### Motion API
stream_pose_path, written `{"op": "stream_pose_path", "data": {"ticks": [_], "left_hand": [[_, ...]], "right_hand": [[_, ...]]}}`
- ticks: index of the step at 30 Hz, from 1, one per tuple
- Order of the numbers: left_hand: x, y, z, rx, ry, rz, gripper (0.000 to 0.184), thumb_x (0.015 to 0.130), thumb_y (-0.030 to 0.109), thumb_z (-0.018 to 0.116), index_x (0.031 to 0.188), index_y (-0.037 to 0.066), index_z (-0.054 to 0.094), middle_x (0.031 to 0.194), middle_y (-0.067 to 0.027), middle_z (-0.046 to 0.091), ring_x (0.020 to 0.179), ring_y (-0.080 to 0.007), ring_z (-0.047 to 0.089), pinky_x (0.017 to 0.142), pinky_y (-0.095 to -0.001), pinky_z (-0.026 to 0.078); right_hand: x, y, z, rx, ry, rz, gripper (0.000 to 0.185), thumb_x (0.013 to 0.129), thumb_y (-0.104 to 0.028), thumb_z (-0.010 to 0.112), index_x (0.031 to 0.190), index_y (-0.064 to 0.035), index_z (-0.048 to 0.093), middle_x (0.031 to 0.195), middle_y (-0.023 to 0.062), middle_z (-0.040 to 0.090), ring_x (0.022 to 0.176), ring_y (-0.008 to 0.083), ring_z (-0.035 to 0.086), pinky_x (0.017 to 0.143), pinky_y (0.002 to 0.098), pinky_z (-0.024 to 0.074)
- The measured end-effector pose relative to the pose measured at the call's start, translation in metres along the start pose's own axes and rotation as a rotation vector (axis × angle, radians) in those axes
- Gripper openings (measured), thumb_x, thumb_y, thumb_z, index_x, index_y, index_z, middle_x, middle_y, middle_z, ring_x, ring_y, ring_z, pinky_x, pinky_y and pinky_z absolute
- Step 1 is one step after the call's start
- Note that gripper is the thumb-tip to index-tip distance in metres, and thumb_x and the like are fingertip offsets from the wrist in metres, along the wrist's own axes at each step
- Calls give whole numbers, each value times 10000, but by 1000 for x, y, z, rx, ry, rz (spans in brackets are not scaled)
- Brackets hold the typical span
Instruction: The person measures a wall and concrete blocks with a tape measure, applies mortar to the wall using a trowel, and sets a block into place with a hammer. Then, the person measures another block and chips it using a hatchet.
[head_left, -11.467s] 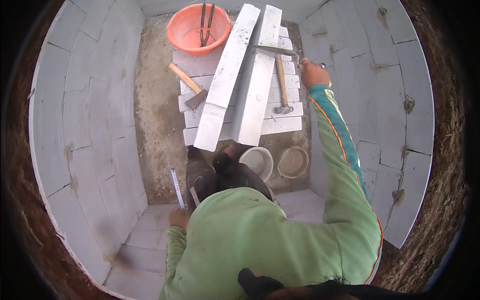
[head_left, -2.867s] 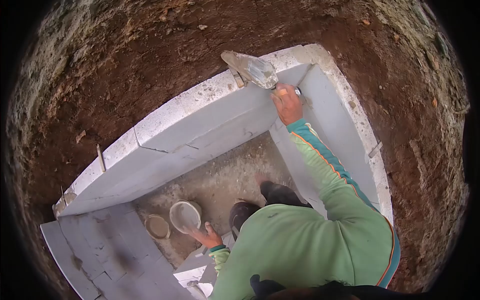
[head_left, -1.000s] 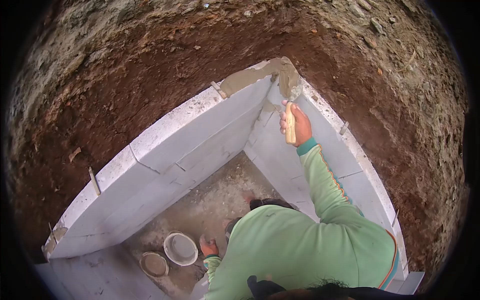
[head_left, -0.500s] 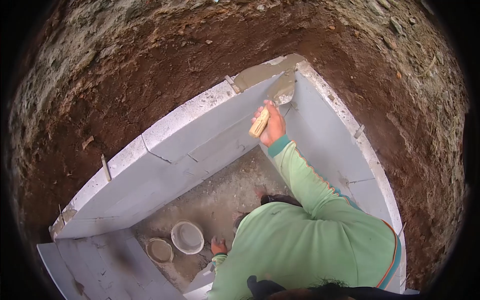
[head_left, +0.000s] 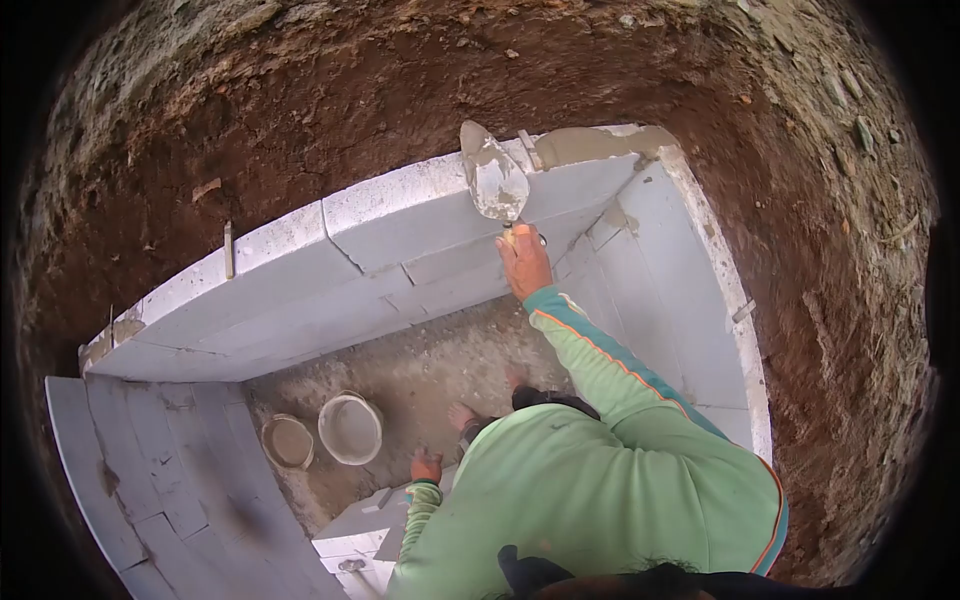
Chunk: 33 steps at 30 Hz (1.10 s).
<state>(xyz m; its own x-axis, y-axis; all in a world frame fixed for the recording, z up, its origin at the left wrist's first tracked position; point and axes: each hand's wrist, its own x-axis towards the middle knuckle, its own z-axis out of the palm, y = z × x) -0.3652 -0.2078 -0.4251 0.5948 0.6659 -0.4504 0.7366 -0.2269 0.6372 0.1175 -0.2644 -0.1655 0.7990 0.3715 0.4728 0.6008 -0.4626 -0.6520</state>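
My right hand (head_left: 526, 262) is closed round the handle of a trowel (head_left: 496, 180). The blade, smeared with grey mortar, lies over the top edge of the pale block wall (head_left: 400, 197). Right of the blade, a small wooden peg (head_left: 530, 150) sits on the wall top, and beyond it wet mortar (head_left: 590, 146) coats the top up to the corner. My left hand (head_left: 426, 465) hangs low beside my body, near the stacked white blocks (head_left: 345, 543); its fingers are too small to make out.
Two round buckets, a larger one (head_left: 350, 428) and a smaller one (head_left: 288, 442), stand on the dirty floor (head_left: 440, 355). A hammer head shows on the blocks. Bare feet are on the floor. Another peg (head_left: 229, 250) stands at the left wall top; brown earth (head_left: 350, 110) surrounds the walls.
My right hand has moved the trowel left from the corner and turned its blade over the wall top. Mortar now coats the corner top, which was bare earlier. The view has shifted from the block stack.
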Motion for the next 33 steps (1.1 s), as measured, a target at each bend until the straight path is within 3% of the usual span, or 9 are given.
{"op": "stream_pose_path", "data": {"ticks": [7,10,12,15,22,25,28,30,33], "left_hand": [[-13,1,6,51,-47,-83,609,848,370,716,1308,-21,628,1264,-279,631,1169,-437,609,1005,-476,477],[-14,-8,14,60,-27,-57,602,847,367,717,1304,-16,633,1272,-274,638,1169,-438,615,1015,-477,477],[-14,-4,15,47,9,-36,601,845,366,719,1300,-17,635,1276,-272,642,1174,-437,617,1023,-475,476],[-7,1,16,-13,-25,-66,598,838,346,721,1298,-27,633,1260,-281,648,1184,-439,614,1028,-468,475],[6,10,3,-24,-44,-65,576,822,300,731,1271,-50,642,1255,-268,664,1199,-421,622,1041,-447,470],[7,0,1,-34,-36,-63,599,832,288,733,1316,-46,619,1294,-285,640,1215,-429,612,1050,-451,468],[-11,-15,8,-56,26,-83,588,835,279,742,1302,-58,622,1289,-285,642,1213,-420,618,1050,-438,473],[-17,-26,17,-54,-9,-138,586,835,275,749,1295,-65,622,1279,-283,649,1203,-410,628,1043,-431,482],[-26,-31,21,-53,-110,-167,571,826,282,763,1255,-75,644,1233,-279,672,1172,-406,647,1016,-435,498]], "right_hand": [[-54,-8,-68,-151,-344,129,326,966,-235,629,1206,-49,511,1129,230,615,995,472,620,801,546,509],[-71,-25,-116,-28,-418,193,301,982,-219,629,1195,-46,506,922,160,635,804,336,655,702,432,529],[-66,-61,-150,234,-622,606,304,1002,-230,615,1226,-54,509,854,93,614,711,216,646,643,363,529],[-44,-81,-163,623,-706,592,278,1014,-301,595,1104,-39,566,790,44,603,680,107,609,646,288,504],[106,-93,-192,350,-913,550,408,1026,-400,545,1032,-18,687,723,27,601,570,97,563,496,263,468],[141,-83,-216,249,-833,708,421,1038,-409,496,1044,-33,687,690,17,598,539,92,556,445,247,443],[112,-94,-227,531,-717,805,397,1054,-371,463,1087,-38,676,743,27,607,572,95,558,464,250,448],[82,-84,-210,1077,-654,956,423,1075,-372,422,1139,-30,662,784,43,619,587,100,566,472,244,460],[57,-109,-154,1093,-613,968,452,1080,-409,423,1150,-32,662,805,47,624,589,114,571,490,253,478]]}}
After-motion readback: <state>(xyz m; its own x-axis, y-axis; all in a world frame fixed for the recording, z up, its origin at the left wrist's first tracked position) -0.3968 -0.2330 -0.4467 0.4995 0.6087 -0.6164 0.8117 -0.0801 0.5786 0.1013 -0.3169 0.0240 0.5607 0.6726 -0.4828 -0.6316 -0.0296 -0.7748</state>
